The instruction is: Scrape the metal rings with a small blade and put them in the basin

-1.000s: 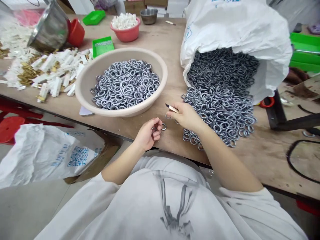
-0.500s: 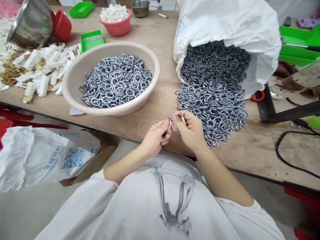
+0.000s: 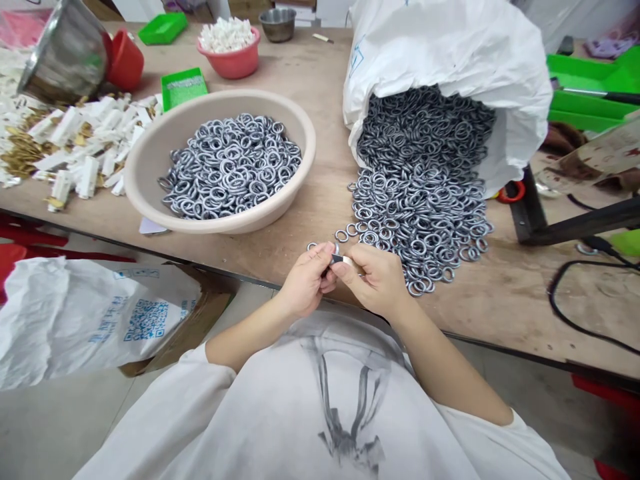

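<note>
Fingers are clamped: your left hand [image 3: 306, 283] on a ring [image 3: 337, 247], right hand [image 3: 374, 277] on a tool [image 3: 339, 259]. You seem to work the ring; next, hold still.

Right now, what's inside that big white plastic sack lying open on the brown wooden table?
Through the mouth of the white plastic sack, a heap of round dark grey rings shows, spreading out onto the brown wooden table. Whatever lies deeper is covered.
</note>
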{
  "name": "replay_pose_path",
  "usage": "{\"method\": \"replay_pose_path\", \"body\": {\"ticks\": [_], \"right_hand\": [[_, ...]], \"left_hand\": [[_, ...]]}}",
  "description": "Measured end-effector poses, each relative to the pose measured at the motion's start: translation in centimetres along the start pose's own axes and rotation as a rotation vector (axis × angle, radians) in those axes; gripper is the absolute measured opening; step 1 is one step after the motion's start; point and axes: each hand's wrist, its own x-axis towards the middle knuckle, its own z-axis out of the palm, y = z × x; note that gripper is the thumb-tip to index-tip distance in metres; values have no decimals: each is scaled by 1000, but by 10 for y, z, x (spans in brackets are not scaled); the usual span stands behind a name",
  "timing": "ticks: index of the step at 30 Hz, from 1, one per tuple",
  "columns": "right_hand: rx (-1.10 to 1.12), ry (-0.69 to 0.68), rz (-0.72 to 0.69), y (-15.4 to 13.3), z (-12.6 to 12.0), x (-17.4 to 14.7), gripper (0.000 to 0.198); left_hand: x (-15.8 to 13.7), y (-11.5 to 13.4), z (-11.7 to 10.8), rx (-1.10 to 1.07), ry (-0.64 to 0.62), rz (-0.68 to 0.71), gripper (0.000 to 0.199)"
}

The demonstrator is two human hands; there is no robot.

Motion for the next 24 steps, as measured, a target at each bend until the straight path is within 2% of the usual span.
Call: {"method": "replay_pose_path", "body": {"ticks": [4,9,12,14,18,21,24], "right_hand": [[30,-22,14,-3,1,0,48],[50,-77,117,-1,9,9,51],[-101,-49,284,10,11,23,53],[-246,-53,380,14,12,32,53],[-401,-238,250,4,25,43,36],[-504,-377,191,-8,40,46,35],[-541,-393,210,-8,48,48,31]], "left_hand": [[3,2,-5,15,-44,8,50],[1,7,-18,50,-72,-11,49],[-9,10,-27,105,-163,-67,49],[-16,13,-34,109,-179,-67,49],[-19,24,-54,101,41,99,40],[-18,34,-67,151,151,183,31],[-16,41,-73,130,205,208,30]]}}
